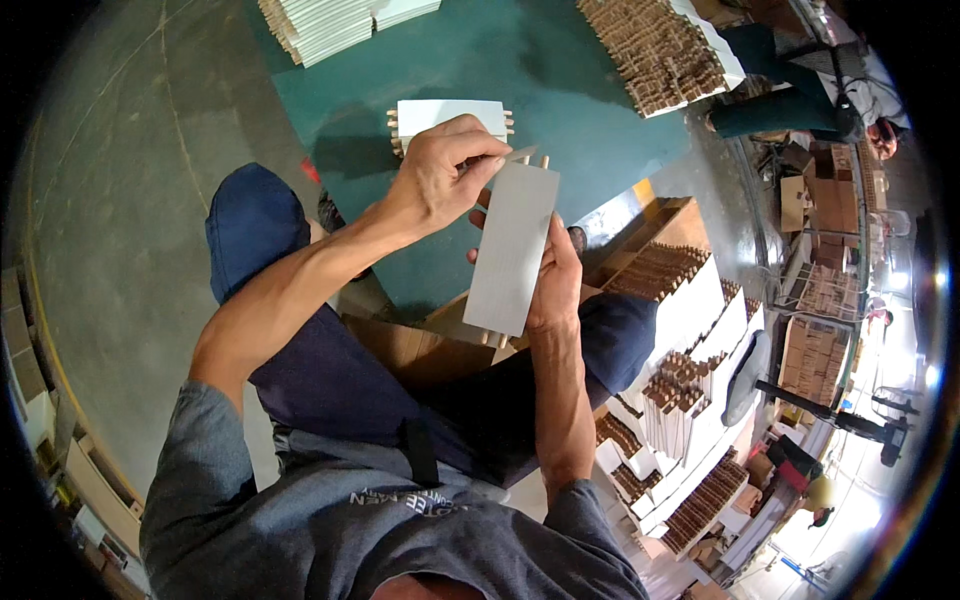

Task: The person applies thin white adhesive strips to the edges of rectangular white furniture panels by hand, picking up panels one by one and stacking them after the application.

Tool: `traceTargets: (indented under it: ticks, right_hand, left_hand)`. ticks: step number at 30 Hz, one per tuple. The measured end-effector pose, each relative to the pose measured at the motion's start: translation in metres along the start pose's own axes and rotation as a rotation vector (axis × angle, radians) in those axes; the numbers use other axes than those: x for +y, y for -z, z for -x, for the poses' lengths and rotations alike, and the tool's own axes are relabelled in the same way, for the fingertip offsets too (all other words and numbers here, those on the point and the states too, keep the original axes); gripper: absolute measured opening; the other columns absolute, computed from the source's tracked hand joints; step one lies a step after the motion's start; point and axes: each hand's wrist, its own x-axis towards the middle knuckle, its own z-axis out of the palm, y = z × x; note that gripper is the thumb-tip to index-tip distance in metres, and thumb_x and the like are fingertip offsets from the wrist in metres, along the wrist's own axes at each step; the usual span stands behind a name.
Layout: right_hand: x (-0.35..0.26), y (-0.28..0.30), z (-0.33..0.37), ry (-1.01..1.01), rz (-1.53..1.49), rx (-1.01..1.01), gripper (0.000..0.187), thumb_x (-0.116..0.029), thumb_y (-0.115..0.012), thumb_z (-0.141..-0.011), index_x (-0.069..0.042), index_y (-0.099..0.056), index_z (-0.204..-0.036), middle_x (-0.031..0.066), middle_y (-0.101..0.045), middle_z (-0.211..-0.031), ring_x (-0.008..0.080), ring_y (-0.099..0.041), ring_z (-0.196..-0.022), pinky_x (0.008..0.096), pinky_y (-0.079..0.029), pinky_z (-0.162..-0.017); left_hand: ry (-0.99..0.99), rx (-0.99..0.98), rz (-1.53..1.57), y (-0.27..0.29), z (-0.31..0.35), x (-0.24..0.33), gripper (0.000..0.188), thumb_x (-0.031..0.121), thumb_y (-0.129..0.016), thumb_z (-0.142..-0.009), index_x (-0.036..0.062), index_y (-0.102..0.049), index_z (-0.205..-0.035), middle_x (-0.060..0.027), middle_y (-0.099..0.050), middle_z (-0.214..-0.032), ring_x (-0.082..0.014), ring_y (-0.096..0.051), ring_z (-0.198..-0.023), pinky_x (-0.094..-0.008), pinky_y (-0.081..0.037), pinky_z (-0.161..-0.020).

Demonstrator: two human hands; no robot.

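Dowelled grey-white board (512,245) sits gripped in the right hand (556,285) before the green counter (600,150); the left hand (440,172) pinches a thin strip (521,153) at the board's far end; rightward, an open carton's (834,207) contents are indistinct.

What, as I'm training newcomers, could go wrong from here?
The white panel could slip from the right hand, being held in midair. The left hand pinches a thin pale piece by the wooden pegs; if its edge is sharp, a slip might nick the panel. The right knee looks close to the stacked panels and might jostle them.
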Motion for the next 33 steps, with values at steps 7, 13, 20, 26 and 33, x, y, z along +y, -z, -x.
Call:
traceTargets:
  ticks: [7, 13, 20, 26, 33]
  right_hand:
    - [0.000, 0.018, 0.003, -0.087, 0.060, 0.155, 0.058, -0.047, -0.022, -0.105, -0.001, -0.050, -0.129, 0.0145, -0.063, -0.106, 0.0280, -0.067, -0.086, 0.0372, -0.059, -0.070]
    - [-0.008, 0.003, 0.009, -0.068, 0.061, 0.092, 0.053, -0.045, -0.026, -0.106, -0.003, -0.053, -0.125, 0.0131, -0.065, -0.101, 0.0240, -0.067, -0.083, 0.0354, -0.058, -0.068]
    - [-0.013, 0.011, 0.001, -0.006, -0.069, 0.265, 0.045, -0.041, -0.036, -0.105, -0.004, -0.059, -0.118, 0.0100, -0.067, -0.102, 0.0207, -0.067, -0.081, 0.0323, -0.057, -0.070]
    - [-0.006, 0.026, -0.004, -0.014, -0.207, 0.155, 0.051, -0.042, -0.030, -0.106, -0.005, -0.052, -0.133, 0.0117, -0.064, -0.117, 0.0207, -0.064, -0.098, 0.0343, -0.056, -0.080]
    - [-0.029, 0.038, -0.010, 0.156, -0.175, -0.109, 0.053, -0.037, -0.028, -0.106, -0.003, -0.040, -0.145, 0.0212, -0.053, -0.137, 0.0285, -0.058, -0.116, 0.0416, -0.057, -0.088]
  left_hand:
    - [-0.279, -0.104, -0.108, -0.024, 0.020, 0.006, 0.009, 0.001, -0.068, -0.083, 0.0010, -0.072, -0.092, -0.0098, -0.065, -0.084, -0.0228, -0.065, -0.076, -0.0346, -0.052, -0.064]
    - [-0.213, 0.027, -0.121, -0.021, -0.008, -0.008, 0.009, 0.000, -0.065, -0.084, -0.0001, -0.071, -0.091, -0.0108, -0.064, -0.079, -0.0250, -0.064, -0.073, -0.0339, -0.053, -0.063]
    - [-0.309, -0.149, -0.102, -0.034, 0.027, 0.012, 0.009, 0.002, -0.066, -0.086, -0.0014, -0.069, -0.094, -0.0124, -0.065, -0.084, -0.0252, -0.064, -0.076, -0.0343, -0.053, -0.066]
    - [-0.399, -0.181, -0.231, -0.032, 0.019, 0.006, 0.021, -0.004, -0.061, -0.075, 0.0003, -0.069, -0.094, -0.0126, -0.065, -0.090, -0.0266, -0.064, -0.081, -0.0365, -0.055, -0.067]
    - [-0.553, -0.344, 0.066, -0.043, 0.074, 0.046, 0.016, -0.001, -0.064, -0.077, 0.0012, -0.067, -0.093, -0.0095, -0.061, -0.087, -0.0232, -0.061, -0.076, -0.0360, -0.054, -0.063]
